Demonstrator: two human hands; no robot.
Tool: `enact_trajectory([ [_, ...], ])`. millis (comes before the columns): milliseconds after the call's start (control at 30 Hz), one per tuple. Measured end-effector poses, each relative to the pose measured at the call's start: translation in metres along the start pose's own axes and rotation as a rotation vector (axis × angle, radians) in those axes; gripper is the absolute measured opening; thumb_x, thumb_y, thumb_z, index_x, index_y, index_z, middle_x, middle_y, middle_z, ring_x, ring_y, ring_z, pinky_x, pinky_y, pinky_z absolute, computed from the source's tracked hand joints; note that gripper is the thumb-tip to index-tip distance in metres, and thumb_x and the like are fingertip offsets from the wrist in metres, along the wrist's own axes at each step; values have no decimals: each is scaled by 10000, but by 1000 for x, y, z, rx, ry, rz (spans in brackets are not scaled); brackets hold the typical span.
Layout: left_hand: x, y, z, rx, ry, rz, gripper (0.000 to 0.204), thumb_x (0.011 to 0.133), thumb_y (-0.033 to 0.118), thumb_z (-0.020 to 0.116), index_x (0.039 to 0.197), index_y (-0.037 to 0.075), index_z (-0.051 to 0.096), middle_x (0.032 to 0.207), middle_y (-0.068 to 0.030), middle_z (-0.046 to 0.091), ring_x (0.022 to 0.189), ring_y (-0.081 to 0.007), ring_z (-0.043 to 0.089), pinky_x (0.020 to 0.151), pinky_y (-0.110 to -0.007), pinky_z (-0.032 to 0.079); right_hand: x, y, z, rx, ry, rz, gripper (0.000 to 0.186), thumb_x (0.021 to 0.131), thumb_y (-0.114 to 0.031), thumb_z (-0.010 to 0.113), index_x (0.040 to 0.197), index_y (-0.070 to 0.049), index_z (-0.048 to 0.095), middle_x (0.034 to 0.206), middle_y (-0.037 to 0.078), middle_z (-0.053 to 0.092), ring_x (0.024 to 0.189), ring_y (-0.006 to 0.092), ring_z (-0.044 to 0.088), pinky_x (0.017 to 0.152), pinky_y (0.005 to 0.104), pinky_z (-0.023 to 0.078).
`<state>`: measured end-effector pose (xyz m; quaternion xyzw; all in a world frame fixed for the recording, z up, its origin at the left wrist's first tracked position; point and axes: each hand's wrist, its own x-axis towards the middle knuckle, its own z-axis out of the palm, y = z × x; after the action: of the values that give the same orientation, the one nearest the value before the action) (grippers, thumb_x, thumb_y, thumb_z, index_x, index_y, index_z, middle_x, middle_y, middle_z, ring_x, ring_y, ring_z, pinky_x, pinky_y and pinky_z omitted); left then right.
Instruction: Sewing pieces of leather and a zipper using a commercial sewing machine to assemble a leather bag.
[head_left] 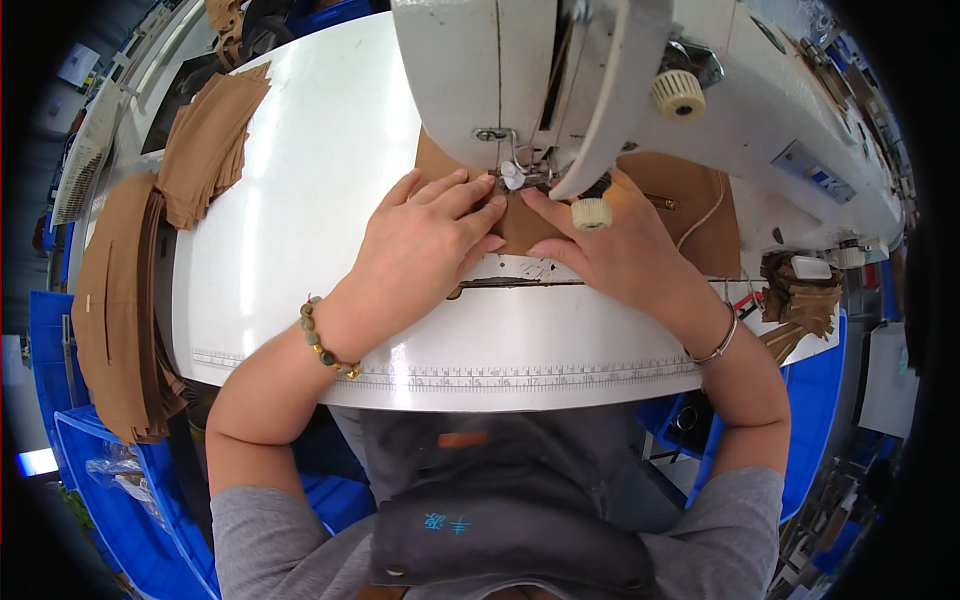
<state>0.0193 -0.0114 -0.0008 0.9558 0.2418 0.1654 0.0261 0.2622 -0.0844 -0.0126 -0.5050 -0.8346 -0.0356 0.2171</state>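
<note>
A brown piece of fabric (525, 232) lies flat under the presser foot (538, 180) of a white sewing machine (452, 85). My left hand (415, 240) rests on the fabric left of the foot, fingers stretched forward and thumb apart. On the other side my right hand (632, 255) lies on the same fabric, index finger reaching close to the foot, thumb spread away. A curved white lever and a cream knob (591, 213) hide part of the right fingers. Beside that hand, a small brass-coloured piece (662, 202) and a pale cord (708, 215) lie on the cloth.
Stacked brown fabric pieces hang at the table's left (120, 300), with another fanned stack (210, 140) behind. Dark brown scraps (800, 300) sit at the right edge. A ruler strip (470, 378) runs along the front of the white table (300, 120). Blue bins (130, 500) stand below.
</note>
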Motion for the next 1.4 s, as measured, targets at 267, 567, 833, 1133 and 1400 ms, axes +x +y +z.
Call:
enact_trajectory([
  [267,-3,2,0,300,2,-124,393,1003,383,646,1291,135,744,1342,-60,690,1367,-276,558,1127,-575,429,4,-33,-23,-63,-39,-43,375,883,-379,754,1035,-36,778,946,150,718,961,353,687,1008,493,513],
  [567,-10,-14,-2,182,6,-80,436,988,339,677,1346,91,692,1409,-71,653,1379,-289,562,1157,-511,434,5,-7,-37,10,-205,2,466,922,-429,714,1225,-75,727,1101,140,722,1127,371,664,1015,480,498],
  [833,-23,3,-5,-115,-8,35,475,918,234,768,1327,12,674,1388,-142,664,1317,-324,622,1089,-420,524,-14,-37,-25,-30,-198,-1,717,837,-586,759,1337,-76,692,1413,181,628,1123,348,658,975,453,534],
  [1133,-22,5,-7,-155,-15,15,527,889,295,793,1314,3,685,1387,-147,665,1331,-328,615,1081,-409,534,-9,-48,-23,42,-200,30,660,776,-554,798,1171,-39,677,1099,116,612,924,294,651,806,423,542],
  [1400,-21,5,-6,-173,6,8,488,903,303,786,1287,15,701,1375,-134,675,1325,-335,617,1061,-416,541,-20,-74,-30,-124,-204,-11,619,746,-604,764,1015,-69,607,956,101,533,858,274,566,822,401,471],
])
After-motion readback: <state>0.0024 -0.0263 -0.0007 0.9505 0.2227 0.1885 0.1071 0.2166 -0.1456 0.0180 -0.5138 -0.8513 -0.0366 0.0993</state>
